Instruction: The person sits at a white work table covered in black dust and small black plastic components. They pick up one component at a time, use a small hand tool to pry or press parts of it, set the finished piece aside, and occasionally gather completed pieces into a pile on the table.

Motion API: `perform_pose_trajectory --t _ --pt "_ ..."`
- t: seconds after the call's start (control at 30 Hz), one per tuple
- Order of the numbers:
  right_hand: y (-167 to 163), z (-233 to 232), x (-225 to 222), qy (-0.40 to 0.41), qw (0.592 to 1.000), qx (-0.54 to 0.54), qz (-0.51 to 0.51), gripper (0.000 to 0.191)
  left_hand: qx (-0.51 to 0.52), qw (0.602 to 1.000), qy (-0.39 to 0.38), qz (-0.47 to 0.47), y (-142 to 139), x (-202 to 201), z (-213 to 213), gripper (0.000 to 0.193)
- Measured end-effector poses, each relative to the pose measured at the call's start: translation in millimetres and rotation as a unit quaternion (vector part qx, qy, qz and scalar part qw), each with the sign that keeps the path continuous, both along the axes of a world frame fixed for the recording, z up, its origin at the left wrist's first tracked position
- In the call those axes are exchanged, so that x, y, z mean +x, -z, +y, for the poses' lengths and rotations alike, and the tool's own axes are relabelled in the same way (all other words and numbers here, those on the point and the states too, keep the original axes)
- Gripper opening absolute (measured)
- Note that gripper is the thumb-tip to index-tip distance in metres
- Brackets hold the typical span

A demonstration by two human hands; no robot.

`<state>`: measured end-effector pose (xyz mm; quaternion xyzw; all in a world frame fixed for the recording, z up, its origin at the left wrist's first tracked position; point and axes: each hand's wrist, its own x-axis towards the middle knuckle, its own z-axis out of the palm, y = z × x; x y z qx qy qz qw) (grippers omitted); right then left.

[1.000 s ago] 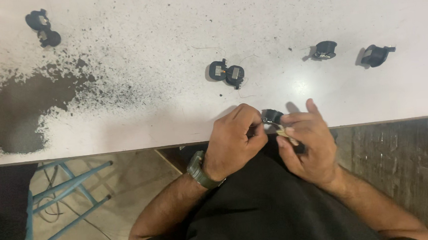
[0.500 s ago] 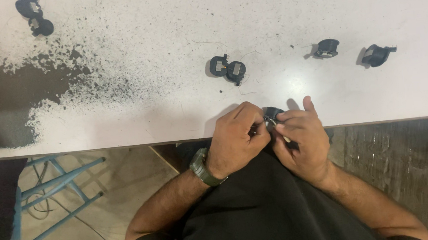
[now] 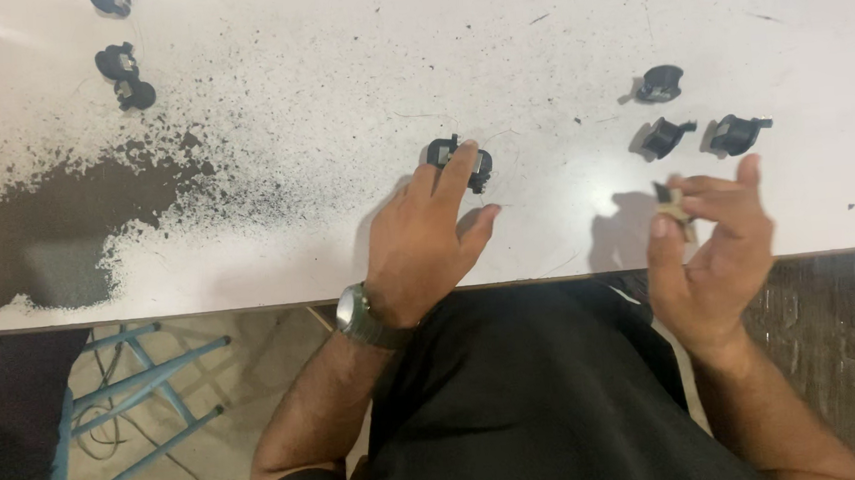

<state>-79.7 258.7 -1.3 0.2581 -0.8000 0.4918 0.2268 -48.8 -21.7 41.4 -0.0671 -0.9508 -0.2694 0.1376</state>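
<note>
Pinched between my right thumb and fingertips is a small dark piece (image 3: 669,203), so the grip of my right hand (image 3: 711,250) is closed on it, held just above the near edge of the white bench (image 3: 336,76). My left hand (image 3: 423,245) lies flat with its fingers spread and loose, the grip apart and holding nothing; its fingertips reach a black clip (image 3: 460,160) lying on the bench, and I cannot tell whether they quite touch it. A watch (image 3: 355,313) sits on that wrist.

Beyond my right hand three more black parts lie close together: one (image 3: 661,82) farthest from me, another (image 3: 663,136) nearer, and a third (image 3: 737,133) just beside it to the right. Far off at the left end of the bench sit two more black pieces (image 3: 123,76) and (image 3: 111,0), well apart from my hands. A dark worn patch (image 3: 74,210) spreads across the left of the bench, speckled at its edges. Below the bench edge, a blue metal frame (image 3: 117,392) stands on the floor.
</note>
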Motion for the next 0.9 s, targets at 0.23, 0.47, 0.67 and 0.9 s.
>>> perform_pose_trajectory --t 0.23,0.47,0.67,0.9 --pt "-10 -24 11 -0.034 0.986 0.161 -0.026 0.03 0.035 0.995 -0.045 -0.076 -6 -30 8 0.027" --pt "-25 -49 4 -0.1 0.966 0.232 -0.053 0.05 0.205 0.949 0.105 -0.214 -5 -10 6 0.027" --pt "-22 -54 4 -0.088 0.967 0.233 -0.05 0.037 0.19 0.969 0.114 -0.105 -18 10 2 0.032" --pt "-20 -49 9 -0.069 0.964 0.253 -0.047 0.035 0.067 0.993 0.096 0.023 -15 26 18 0.04"
